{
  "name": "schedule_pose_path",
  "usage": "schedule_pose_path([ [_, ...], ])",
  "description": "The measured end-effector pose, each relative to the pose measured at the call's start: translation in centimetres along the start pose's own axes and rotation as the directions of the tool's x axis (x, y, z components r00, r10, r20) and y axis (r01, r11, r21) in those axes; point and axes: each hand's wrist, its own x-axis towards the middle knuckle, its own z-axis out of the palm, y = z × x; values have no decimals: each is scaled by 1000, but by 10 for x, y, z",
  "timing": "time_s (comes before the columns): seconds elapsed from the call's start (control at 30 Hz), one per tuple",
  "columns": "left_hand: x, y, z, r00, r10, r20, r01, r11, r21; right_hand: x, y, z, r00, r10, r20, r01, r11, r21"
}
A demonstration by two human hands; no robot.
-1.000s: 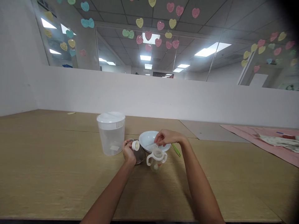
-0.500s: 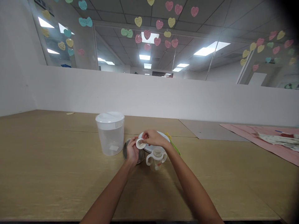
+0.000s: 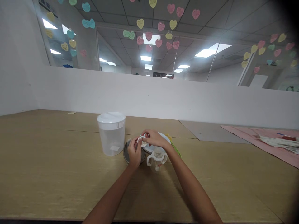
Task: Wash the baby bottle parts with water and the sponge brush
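Between them, my left hand (image 3: pixel 135 151) and my right hand (image 3: pixel 153 138) grip a small white ring-shaped bottle collar (image 3: pixel 142 142). Both hands are closed, with their fingertips on its rim; what fills its middle is too small to make out. Just below my right hand, a clear baby bottle (image 3: pixel 157 159) with two white handles stands upright and uncapped on the table. Under my left hand lies a round dark metal tray (image 3: pixel 126 154), partly covered. Behind my right hand is a white plate (image 3: pixel 165 137), also partly hidden.
A tall translucent lidded bucket (image 3: pixel 111 135) stands left of my hands. A green-handled brush with yellow bristles (image 3: pixel 175 145) lies by the plate. Far right, a pink cloth (image 3: pixel 247 133) carries several items. A white wall (image 3: pixel 149 96) rises behind the wooden table (image 3: pixel 58 174).
My left hand has moved slightly right and its fingers have come up over the collar. The collar has tilted and shifted a little up and right. The bottle still stands in place.
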Motion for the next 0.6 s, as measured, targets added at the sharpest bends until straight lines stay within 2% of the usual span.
schedule_pose_path([
  [0.2,0,-3,1,998,7,-55,-5,999,43,0,-2,0,999,5,35,-5,1000,16],
  [0.6,-2,-11,5,976,188,-113,-152,951,270,-2,-9,6,990,-131,-45,111,945,-308],
])
